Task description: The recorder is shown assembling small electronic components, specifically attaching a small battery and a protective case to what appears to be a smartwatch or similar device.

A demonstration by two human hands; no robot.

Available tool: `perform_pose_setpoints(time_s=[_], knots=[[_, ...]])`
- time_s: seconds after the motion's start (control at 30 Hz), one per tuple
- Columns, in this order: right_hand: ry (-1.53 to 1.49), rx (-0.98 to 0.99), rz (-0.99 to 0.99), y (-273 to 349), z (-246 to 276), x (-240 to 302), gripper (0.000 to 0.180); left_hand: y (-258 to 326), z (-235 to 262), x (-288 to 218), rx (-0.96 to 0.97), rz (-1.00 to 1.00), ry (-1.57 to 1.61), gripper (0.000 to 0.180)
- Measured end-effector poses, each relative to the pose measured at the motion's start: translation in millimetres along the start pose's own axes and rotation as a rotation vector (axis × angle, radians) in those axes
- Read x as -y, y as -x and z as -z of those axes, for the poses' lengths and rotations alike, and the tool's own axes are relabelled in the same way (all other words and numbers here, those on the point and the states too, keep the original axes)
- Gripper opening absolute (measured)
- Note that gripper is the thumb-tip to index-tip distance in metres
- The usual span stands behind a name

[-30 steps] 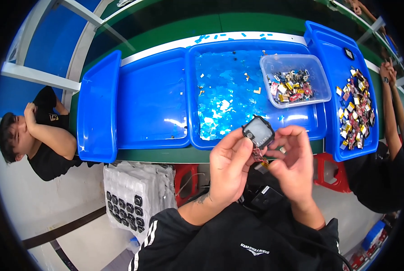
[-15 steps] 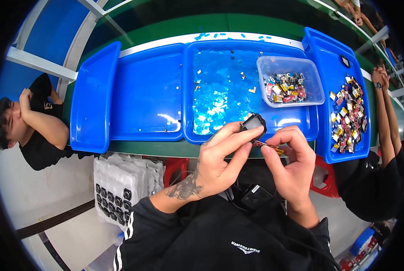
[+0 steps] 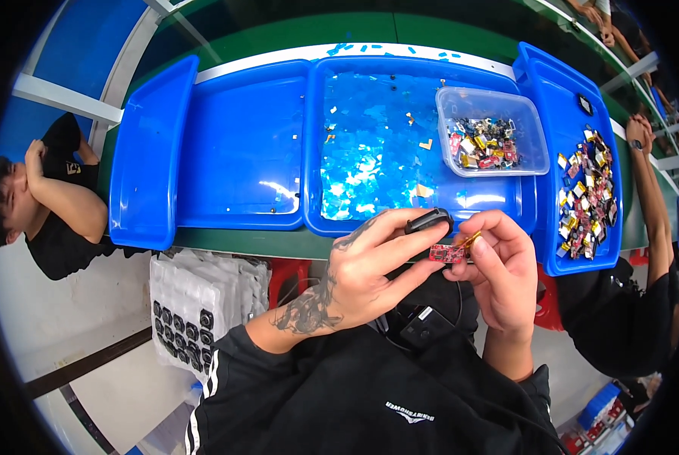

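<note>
the person's black shirt (image 3: 332, 387) fills the near middle. a black box (image 3: 428, 327) with a pale label lies just beyond it. at near left, a stack of white sheets (image 3: 180, 277) carries rows of round black parts (image 3: 192, 332).

the hands are apart, close together, above the near edge of the table. the fingers of the left hand (image 3: 366, 265) are clamped on a black case (image 3: 429, 221). the left thumb touches the left end of a red circuit board (image 3: 447, 254). the right hand (image 3: 504, 269) pinches a small yellow piece (image 3: 471, 240) between thumb and forefinger, at the right end of the board. the board sits between the hands, on the near side of the case. whether the yellow piece is joined to the board cannot be told.

beyond the hands, the green table (image 3: 233, 241) bears a middle blue tray (image 3: 314, 152) with blue film scraps (image 3: 362, 167). at its right, a clear tub (image 3: 449, 102) contains mixed small parts (image 3: 484, 144). the right blue tray (image 3: 563, 114) contains a heap of similar parts (image 3: 588, 197). two more blue trays (image 3: 241, 152) stand at left. at the far side, blue strips (image 3: 364, 48) lie on a white ledge (image 3: 286, 55).
</note>
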State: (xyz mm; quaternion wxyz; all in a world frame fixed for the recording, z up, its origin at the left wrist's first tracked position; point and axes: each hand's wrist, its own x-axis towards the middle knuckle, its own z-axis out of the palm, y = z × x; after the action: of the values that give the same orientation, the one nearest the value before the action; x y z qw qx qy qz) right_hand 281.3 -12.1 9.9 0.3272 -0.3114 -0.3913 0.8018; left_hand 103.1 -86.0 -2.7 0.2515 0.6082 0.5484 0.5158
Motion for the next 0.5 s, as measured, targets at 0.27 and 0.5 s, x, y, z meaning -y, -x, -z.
perform_pose_setpoints(time_s=[0.27, 0.5], knots=[[0.078, -0.033, -0.014, 1.2, 1.5, 1.7, 0.024, 2.1, -1.9, 4.8, -0.001, -0.017, -0.021, 0.039], [0.2, 0.023, 0.108, -0.9, -2.1, -1.6, 0.027, 3.0, -3.3, 5.5, 0.027, 0.006, -0.007, 0.039]])
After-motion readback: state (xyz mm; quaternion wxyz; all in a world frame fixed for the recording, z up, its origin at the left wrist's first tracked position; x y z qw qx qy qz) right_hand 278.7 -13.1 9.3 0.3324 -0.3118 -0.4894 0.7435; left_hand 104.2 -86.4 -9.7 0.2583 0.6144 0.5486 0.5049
